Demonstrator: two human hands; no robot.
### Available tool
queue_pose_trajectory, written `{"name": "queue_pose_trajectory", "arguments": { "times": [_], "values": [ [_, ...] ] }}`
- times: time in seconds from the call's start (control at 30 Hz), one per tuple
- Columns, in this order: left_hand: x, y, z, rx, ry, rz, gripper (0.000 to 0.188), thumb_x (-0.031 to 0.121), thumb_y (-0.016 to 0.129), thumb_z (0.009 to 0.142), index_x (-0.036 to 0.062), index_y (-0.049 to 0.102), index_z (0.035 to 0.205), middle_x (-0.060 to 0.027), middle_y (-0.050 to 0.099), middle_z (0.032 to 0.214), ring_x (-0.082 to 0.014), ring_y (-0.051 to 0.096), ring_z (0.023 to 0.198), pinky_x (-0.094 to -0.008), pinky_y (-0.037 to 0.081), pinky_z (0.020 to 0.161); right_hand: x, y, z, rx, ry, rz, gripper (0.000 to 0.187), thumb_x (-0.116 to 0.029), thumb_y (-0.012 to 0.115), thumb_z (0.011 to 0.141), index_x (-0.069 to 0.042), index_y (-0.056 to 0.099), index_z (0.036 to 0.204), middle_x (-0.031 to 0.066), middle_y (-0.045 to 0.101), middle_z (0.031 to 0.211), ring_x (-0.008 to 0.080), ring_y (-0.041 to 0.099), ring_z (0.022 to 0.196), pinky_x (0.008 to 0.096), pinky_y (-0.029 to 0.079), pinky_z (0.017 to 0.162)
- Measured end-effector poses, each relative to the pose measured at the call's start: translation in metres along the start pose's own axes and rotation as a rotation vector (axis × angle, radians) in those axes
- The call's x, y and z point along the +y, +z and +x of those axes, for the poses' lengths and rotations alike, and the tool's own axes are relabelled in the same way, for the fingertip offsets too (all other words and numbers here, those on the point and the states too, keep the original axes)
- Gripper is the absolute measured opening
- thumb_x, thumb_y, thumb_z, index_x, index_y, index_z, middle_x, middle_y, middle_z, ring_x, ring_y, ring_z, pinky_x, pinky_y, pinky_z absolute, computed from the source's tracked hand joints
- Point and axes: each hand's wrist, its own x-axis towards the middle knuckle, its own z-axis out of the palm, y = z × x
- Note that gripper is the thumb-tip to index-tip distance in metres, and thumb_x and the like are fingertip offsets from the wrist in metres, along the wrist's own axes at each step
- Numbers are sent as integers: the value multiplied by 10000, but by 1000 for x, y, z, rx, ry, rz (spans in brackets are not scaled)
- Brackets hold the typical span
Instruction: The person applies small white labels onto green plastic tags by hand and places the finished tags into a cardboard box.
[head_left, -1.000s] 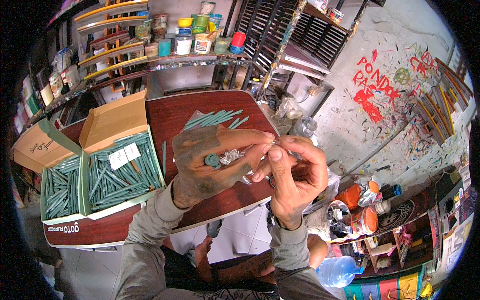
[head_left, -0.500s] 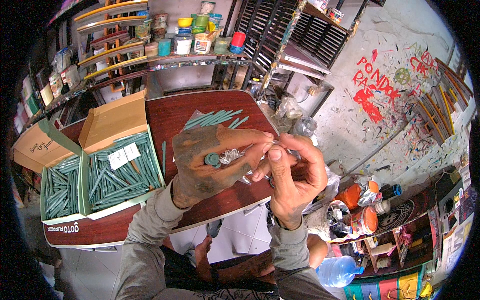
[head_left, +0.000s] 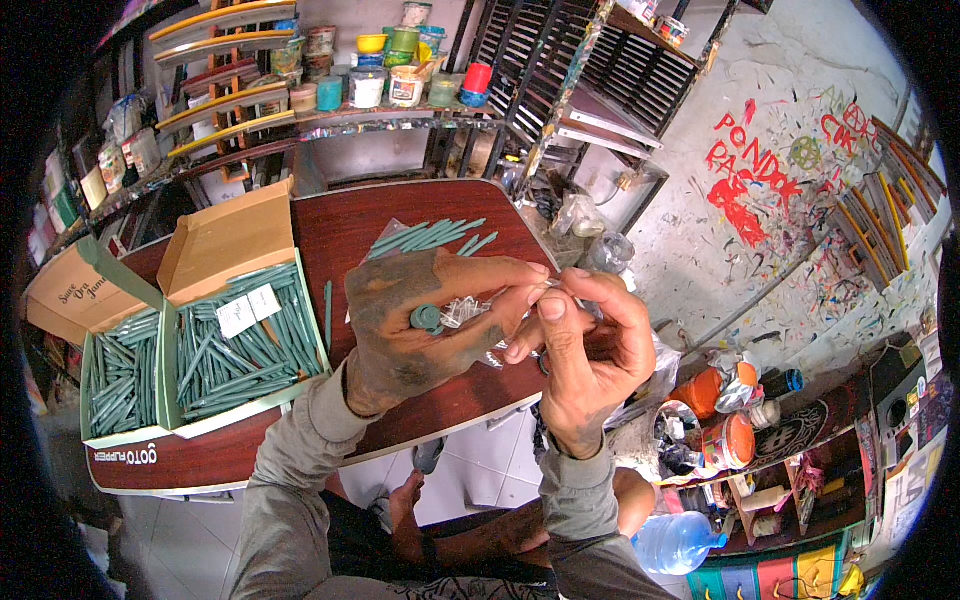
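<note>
Left hand [head_left: 400, 345]: pinching a tiny piece [head_left: 550, 284], kind unclear; green stub [head_left: 427, 319] in its curl
Right hand [head_left: 590, 350]: fingertips pinching there too
Counter [head_left: 335, 215]: green pens [head_left: 430, 235], loose and in boxes [head_left: 230, 240]

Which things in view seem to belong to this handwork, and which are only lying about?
Likely in use:
left hand, holding a green piece
right hand
loose green sticks
two open boxes of sticks
clear plastic pieces

Likely lying about:
shelf pots
blue bottle
</note>
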Motion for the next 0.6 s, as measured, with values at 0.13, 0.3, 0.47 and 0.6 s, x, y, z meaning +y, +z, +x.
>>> {"name": "queue_pose_trajectory", "arguments": {
  "times": [0.13,0.3,0.47,0.6],
  "values": [
    [0,3,0,35,-48,-28,170,82,830,729,110,763,882,-7,750,918,-131,703,716,-260,514,581,0,1,0,15,-5,-8,224,29,614,943,60,539,1153,207,645,956,195,629,529,287,496,473],
    [3,0,2,9,-60,-42,192,77,839,720,90,759,894,-8,749,899,-135,705,711,-259,519,579,1,-1,-1,8,5,-10,219,29,620,940,63,543,1143,216,645,960,197,629,524,286,495,469],
    [3,0,-1,-3,-77,-46,189,91,843,712,129,766,880,4,746,930,-127,699,718,-259,516,568,-3,1,0,43,36,40,188,56,654,906,67,609,1088,207,647,988,198,668,635,272,544,504],
    [2,1,-2,-16,-53,-19,159,118,831,733,136,766,877,13,745,929,-123,691,706,-260,510,556,-4,3,1,61,53,71,173,70,668,892,64,639,1062,198,647,999,197,689,704,270,576,529]
  ]
}}
